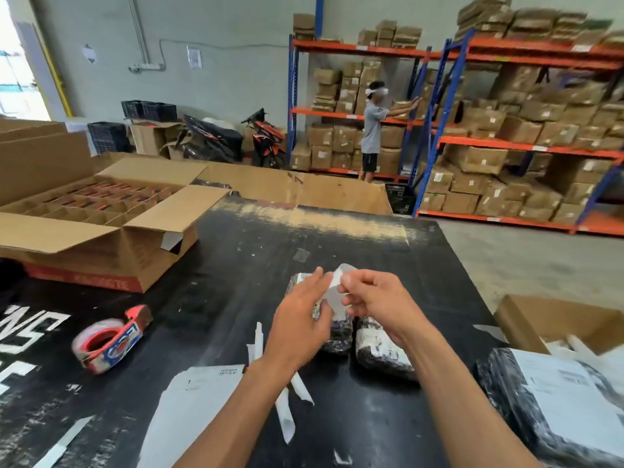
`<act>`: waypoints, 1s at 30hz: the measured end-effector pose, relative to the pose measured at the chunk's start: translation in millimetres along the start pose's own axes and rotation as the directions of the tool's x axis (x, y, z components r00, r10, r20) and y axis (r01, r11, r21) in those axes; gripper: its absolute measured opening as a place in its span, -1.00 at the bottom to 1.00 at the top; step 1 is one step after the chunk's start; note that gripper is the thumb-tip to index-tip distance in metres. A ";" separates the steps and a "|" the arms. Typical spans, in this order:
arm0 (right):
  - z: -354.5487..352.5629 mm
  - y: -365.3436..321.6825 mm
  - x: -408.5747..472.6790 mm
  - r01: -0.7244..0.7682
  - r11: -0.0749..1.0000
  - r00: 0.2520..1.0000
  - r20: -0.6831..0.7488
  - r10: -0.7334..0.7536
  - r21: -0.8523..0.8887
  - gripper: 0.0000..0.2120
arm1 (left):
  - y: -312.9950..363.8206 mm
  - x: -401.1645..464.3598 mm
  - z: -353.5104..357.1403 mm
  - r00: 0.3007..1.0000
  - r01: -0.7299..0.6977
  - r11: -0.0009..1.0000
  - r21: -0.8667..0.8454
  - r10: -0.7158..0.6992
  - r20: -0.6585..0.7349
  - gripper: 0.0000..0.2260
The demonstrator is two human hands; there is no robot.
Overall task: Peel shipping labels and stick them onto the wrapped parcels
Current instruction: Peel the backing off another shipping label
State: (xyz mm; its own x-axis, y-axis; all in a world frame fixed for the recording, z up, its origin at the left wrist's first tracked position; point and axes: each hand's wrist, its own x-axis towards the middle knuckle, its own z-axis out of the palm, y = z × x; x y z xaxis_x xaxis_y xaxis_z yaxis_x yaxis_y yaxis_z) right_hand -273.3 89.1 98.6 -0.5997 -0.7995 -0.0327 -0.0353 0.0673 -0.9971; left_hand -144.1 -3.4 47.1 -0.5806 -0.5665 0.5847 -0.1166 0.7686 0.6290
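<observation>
Both my hands hold a white shipping label (335,292) above the black table (216,298). My right hand (374,302) pinches its upper right edge between thumb and fingers. My left hand (302,319) grips its lower left side with the fingers spread along it. Under the label lies a wrapped parcel in dark bubble wrap (334,336), partly hidden by my hands. Beside it on the right lies a second wrapped parcel (381,349) with a label on top. A larger labelled parcel (553,396) lies at the right edge.
A tape dispenser (111,337) sits at the left. Label sheets (196,400) and peeled backing strips (283,413) lie near me. An open carton (101,224) stands far left, another box (553,322) at right. A person (373,130) works at orange shelving behind.
</observation>
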 end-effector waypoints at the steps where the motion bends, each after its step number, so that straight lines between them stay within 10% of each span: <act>1: -5.1 -2.6 0.8 0.028 1.000 1.000 -0.008 -0.028 -0.009 -0.81 | 9.4 2.6 1.6 0.996 0.090 0.988 -0.127 -0.087 0.027 -0.57; 12: -34.8 4.2 8.8 0.213 0.976 0.974 -0.094 -0.207 0.049 -0.76 | 51.6 30.1 26.2 0.925 0.366 0.716 -0.594 -0.348 0.152 -0.76; 30: -68.5 8.6 30.4 0.358 0.930 0.918 -0.209 -0.336 0.078 -0.82 | 67.5 68.7 55.0 0.919 0.383 0.675 -0.630 -0.349 0.185 -0.85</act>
State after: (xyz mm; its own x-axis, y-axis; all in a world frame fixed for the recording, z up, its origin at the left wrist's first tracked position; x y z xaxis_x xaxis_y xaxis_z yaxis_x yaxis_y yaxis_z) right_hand -346.6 106.2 93.7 -0.7061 -0.6320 0.3193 -0.1856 -0.2700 -0.9448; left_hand -236.1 25.9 101.6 -0.6419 -0.7337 0.2230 0.2062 0.1149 0.9717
